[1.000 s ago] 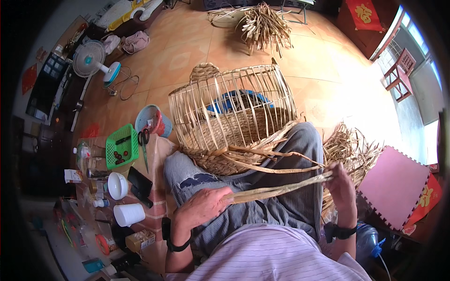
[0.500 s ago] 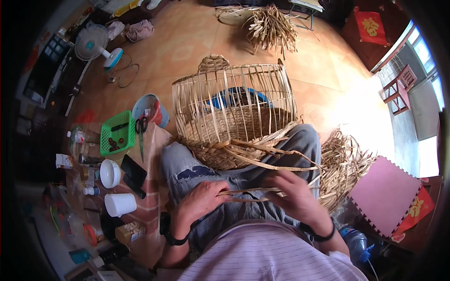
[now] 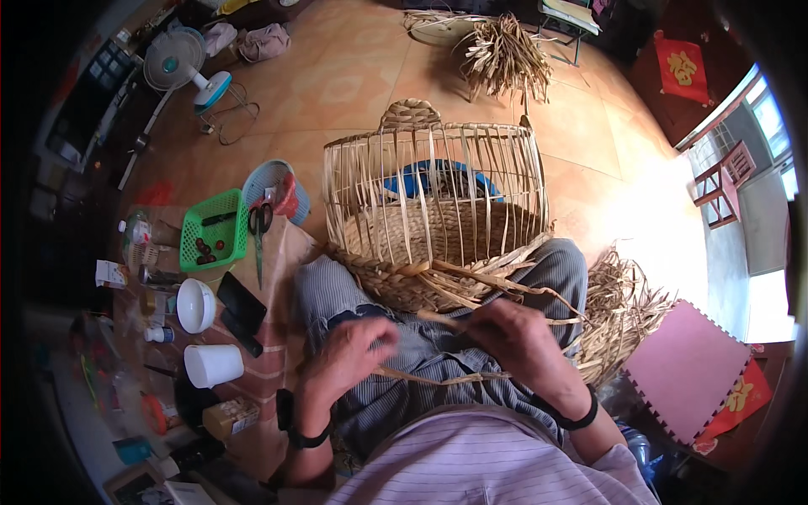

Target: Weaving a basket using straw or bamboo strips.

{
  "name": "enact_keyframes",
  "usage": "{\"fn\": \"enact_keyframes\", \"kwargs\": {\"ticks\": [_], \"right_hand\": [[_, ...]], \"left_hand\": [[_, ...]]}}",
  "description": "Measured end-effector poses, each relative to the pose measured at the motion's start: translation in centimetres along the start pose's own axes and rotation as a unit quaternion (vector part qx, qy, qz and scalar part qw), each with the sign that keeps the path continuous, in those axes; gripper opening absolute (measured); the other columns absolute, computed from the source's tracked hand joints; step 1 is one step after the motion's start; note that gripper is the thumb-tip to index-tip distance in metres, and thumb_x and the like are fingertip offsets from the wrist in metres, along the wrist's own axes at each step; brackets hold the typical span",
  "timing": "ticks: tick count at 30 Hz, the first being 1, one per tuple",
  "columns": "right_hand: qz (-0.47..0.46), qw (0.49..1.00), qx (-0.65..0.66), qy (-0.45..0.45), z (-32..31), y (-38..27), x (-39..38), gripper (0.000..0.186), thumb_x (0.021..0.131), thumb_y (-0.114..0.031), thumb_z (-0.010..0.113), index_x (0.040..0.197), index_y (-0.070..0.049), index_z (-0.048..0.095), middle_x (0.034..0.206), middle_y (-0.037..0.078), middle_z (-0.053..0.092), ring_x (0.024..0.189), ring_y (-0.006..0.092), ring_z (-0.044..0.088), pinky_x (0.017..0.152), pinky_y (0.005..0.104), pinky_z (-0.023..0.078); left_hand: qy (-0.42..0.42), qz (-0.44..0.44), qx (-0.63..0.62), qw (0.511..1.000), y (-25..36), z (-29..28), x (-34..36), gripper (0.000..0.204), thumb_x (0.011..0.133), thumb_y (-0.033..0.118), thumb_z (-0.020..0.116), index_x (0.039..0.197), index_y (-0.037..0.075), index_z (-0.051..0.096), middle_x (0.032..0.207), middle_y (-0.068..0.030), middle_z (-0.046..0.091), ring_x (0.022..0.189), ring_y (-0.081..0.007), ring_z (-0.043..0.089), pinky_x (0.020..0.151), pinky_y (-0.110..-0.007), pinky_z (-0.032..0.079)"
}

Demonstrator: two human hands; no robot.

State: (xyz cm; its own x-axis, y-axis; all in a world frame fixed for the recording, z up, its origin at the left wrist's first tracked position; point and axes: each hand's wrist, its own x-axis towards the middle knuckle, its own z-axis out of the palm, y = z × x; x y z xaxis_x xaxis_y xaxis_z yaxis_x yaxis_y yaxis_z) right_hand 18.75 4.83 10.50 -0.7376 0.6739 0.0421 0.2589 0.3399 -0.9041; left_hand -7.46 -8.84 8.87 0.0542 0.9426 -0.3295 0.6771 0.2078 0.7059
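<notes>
Take the slack out of the strand without straining it

The right hand has its fingers curled and seems to pinch the strand, a short piece poking out toward the left while a length sags over the lap. The left hand is blurred, fingers bent, just above the sagging part's left end — whether it grips anything I cannot tell. The basket sits just beyond the hands, its woven near edge between the knees, loose tails trailing off toward the right knee.

Good handling here probably means a firm right pinch and an even, gentle pull; dry fibre could split if jerked. Smoothing the strand flat between the fingertips should help — and keeping it clear of those loose tails should prevent tangles.
</notes>
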Motion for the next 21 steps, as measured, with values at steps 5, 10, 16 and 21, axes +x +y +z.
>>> {"fn": "enact_keyframes", "kwargs": {"ticks": [5,10,16,21], "right_hand": [[0.023,0.988,-0.104,0.110,-2.0,-0.2,2.4,0.011,0.096,-0.010,0.073,0.101,-0.002,0.068,0.087,0.018,0.071,0.081,0.0358,0.073,0.069,0.0424,0.056],[0.019,0.982,-0.155,0.105,-2.0,1.8,4.4,0.013,0.094,-0.010,0.073,0.102,-0.001,0.069,0.076,0.020,0.071,0.072,0.0393,0.072,0.066,0.0452,0.056],[0.062,0.984,-0.153,0.070,-1.2,3.5,6.2,0.017,0.090,-0.015,0.075,0.096,0.001,0.072,0.079,0.024,0.071,0.075,0.0429,0.071,0.068,0.0482,0.057],[0.061,0.987,-0.142,0.053,-0.3,3.8,7.5,0.017,0.090,-0.015,0.074,0.093,0.002,0.074,0.079,0.025,0.070,0.077,0.0432,0.071,0.069,0.0476,0.056]], "left_hand": [[0.348,0.113,0.052,0.929,2.6,0.4,7.3,0.016,0.090,0.002,0.074,0.105,0.002,0.069,0.096,-0.0131,0.073,0.095,-0.0344,0.071,0.086,-0.042,0.055],[0.319,0.108,0.101,0.936,1.5,1.4,10.6,0.019,0.085,0.002,0.078,0.103,0.002,0.070,0.095,-0.0153,0.073,0.095,-0.0356,0.069,0.089,-0.044,0.053],[0.262,0.056,0.056,0.962,2.9,0.5,11.1,0.018,0.086,0.000,0.078,0.102,-0.001,0.070,0.092,-0.0203,0.075,0.092,-0.0373,0.073,0.082,-0.044,0.056],[0.228,-0.046,0.006,0.973,2.4,0.5,12.3,0.026,0.086,-0.001,0.078,0.110,0.001,0.069,0.101,-0.0208,0.077,0.097,-0.0363,0.075,0.082,-0.042,0.058]]}}
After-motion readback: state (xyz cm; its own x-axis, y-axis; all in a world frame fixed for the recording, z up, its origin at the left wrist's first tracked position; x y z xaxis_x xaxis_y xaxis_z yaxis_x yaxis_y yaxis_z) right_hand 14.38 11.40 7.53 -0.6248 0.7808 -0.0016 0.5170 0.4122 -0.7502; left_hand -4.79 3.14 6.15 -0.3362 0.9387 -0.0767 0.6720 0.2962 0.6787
